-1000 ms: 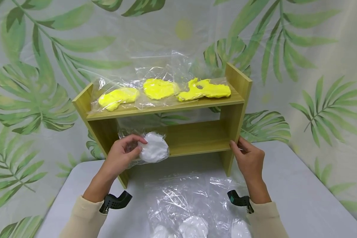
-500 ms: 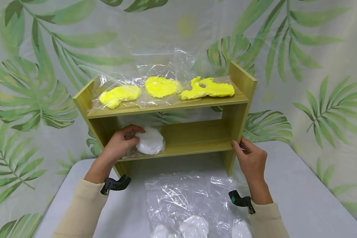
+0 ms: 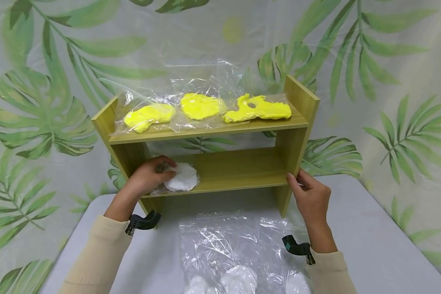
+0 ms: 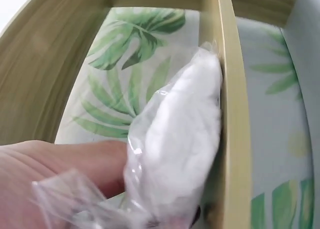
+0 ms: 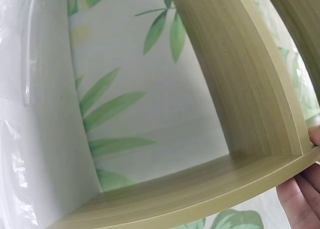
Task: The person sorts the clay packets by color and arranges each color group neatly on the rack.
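A clear plastic bag holding a flattened white clay-like lump [image 3: 183, 177] sits at the left end of the lower shelf board [image 3: 242, 167]. My left hand [image 3: 147, 177] pinches it by its left side, thumb in front. In the left wrist view the bagged white lump [image 4: 182, 134] lies right along the board, with the left thumb [image 4: 95, 161] against the film. Over at the right, my right hand [image 3: 311, 194] grips the front edge of the wooden rack's side panel [image 3: 294, 155], thumb on the inner side. The right fingers [image 5: 295, 199] show outside that panel in the right wrist view.
On the top board [image 3: 206, 132] lie three clear bags with yellow lumps [image 3: 201, 106]. Several bagged white lumps [image 3: 239, 279] lie on the white table [image 3: 364, 228] in front of the rack. A leaf-print curtain [image 3: 220, 36] hangs close behind.
My left hand has moved the bagged white lump back and left, from in front of the lower board onto it, and the lump now lies flatter. The right hand keeps its grip.
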`<state>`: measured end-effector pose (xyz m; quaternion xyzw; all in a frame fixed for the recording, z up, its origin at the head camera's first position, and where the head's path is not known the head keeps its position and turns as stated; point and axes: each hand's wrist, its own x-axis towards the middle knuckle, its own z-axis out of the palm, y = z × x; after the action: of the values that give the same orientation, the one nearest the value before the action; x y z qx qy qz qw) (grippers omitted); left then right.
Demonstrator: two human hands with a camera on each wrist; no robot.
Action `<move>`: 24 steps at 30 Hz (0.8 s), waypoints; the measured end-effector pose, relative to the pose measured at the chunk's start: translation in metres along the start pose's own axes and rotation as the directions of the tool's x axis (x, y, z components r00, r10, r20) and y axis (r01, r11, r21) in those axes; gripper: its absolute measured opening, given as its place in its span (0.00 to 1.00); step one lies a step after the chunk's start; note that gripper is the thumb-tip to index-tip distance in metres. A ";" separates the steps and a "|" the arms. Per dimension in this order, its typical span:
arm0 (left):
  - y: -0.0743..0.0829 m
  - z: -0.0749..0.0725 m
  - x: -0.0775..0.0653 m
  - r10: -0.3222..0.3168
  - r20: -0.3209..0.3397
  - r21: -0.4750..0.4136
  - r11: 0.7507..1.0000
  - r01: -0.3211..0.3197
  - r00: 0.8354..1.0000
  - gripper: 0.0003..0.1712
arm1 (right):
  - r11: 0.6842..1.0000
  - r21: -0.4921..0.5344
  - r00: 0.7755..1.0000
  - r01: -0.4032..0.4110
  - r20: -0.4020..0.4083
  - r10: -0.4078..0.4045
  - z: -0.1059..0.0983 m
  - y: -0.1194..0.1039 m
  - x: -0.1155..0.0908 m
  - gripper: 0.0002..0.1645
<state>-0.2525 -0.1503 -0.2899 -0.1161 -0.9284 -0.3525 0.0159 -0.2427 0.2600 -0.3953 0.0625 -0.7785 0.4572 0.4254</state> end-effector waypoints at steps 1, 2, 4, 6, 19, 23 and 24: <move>0.001 -0.001 0.000 0.008 -0.002 0.024 1.000 -0.008 1.000 0.16 | 1.000 -0.001 1.000 -0.001 0.000 0.001 0.000 0.000 0.000 0.19; 0.002 -0.001 0.000 0.016 -0.005 0.050 0.999 -0.016 1.000 0.16 | 1.000 -0.003 1.000 -0.002 -0.001 0.002 0.000 0.000 0.000 0.19; 0.003 -0.003 -0.001 0.035 -0.016 0.097 0.995 -0.034 0.999 0.17 | 1.000 -0.006 1.000 -0.004 -0.003 0.003 0.001 0.001 -0.001 0.19; 0.003 -0.004 -0.002 0.045 -0.031 0.133 0.990 -0.041 0.998 0.17 | 1.000 -0.006 1.000 -0.007 0.001 0.007 0.002 0.002 -0.001 0.19; 0.005 0.013 -0.008 0.306 -0.306 0.479 0.868 -0.132 0.901 0.11 | 1.000 -0.007 1.000 0.015 -0.008 -0.015 0.000 0.003 -0.001 0.18; 0.006 0.016 -0.010 0.362 -0.394 0.532 0.839 -0.111 0.845 0.13 | 1.000 -0.001 1.000 0.006 -0.011 -0.006 0.001 0.002 -0.001 0.18; 0.006 0.016 -0.011 0.370 -0.414 0.546 0.832 -0.098 0.832 0.13 | 1.000 0.005 1.000 0.003 -0.010 -0.003 0.001 0.002 -0.001 0.18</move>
<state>-0.2399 -0.1375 -0.2988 -0.1288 -0.9279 -0.1110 0.3317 -0.2440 0.2598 -0.3972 0.0626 -0.7750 0.4588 0.4300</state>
